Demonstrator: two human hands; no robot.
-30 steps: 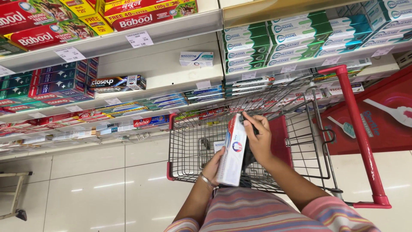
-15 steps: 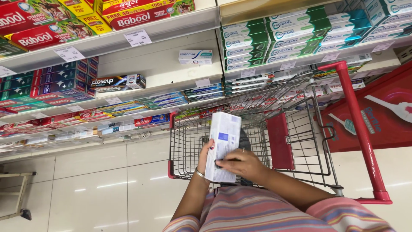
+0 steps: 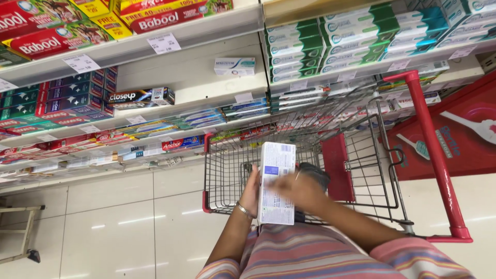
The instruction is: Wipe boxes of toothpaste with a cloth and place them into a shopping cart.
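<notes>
Head view, box: a long white carton (image 3: 277, 182) with blue print stands upright on its short end, held above the near end of the wire cart.
Left hand: the left hand (image 3: 251, 192) clasps the carton's left edge, fingers wrapped behind it; a metal bangle (image 3: 243, 210) sits on the wrist.
Right hand: the right hand (image 3: 298, 190) lies across the carton's lower front, blurred, so the fingers seem pressed flat on it rather than pinching.
Cart: a wire shopping cart (image 3: 230, 170) with a red handle (image 3: 433, 155) and a red flap stands beneath the carton.
Shelves: rows of boxed toothpaste (image 3: 294, 49) fill the shelves beyond.
Floor: pale tiles (image 3: 103, 217) lie left of the cart.
</notes>
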